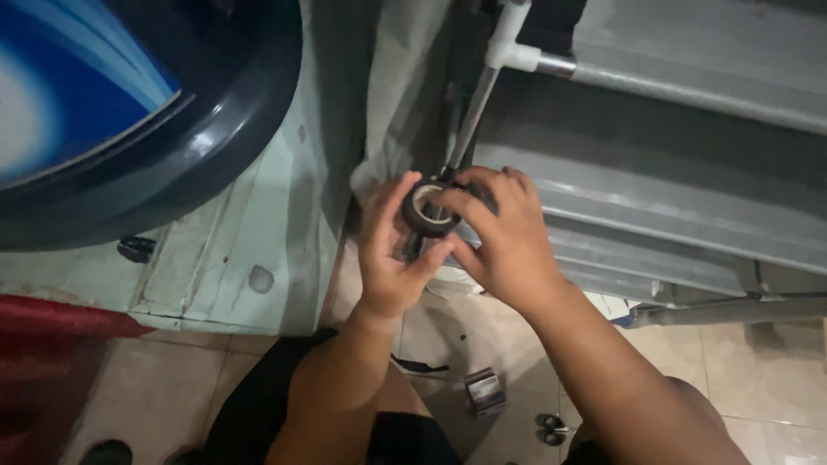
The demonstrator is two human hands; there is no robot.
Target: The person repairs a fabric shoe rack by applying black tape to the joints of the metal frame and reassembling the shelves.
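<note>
Hands meet at one black tape roll (428,208) against the pipe (472,120): left hand (392,254) cups it, right hand (504,232) pinches its rim. One small box (485,392), seemingly scissors (551,428), lie on the floor.

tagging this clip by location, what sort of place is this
Probably a home utility or wash area: beige tiled floor, a thin grey metal pipe with a white plastic joint, and a large dark round tub. Both hands hold a black tape roll.
</note>
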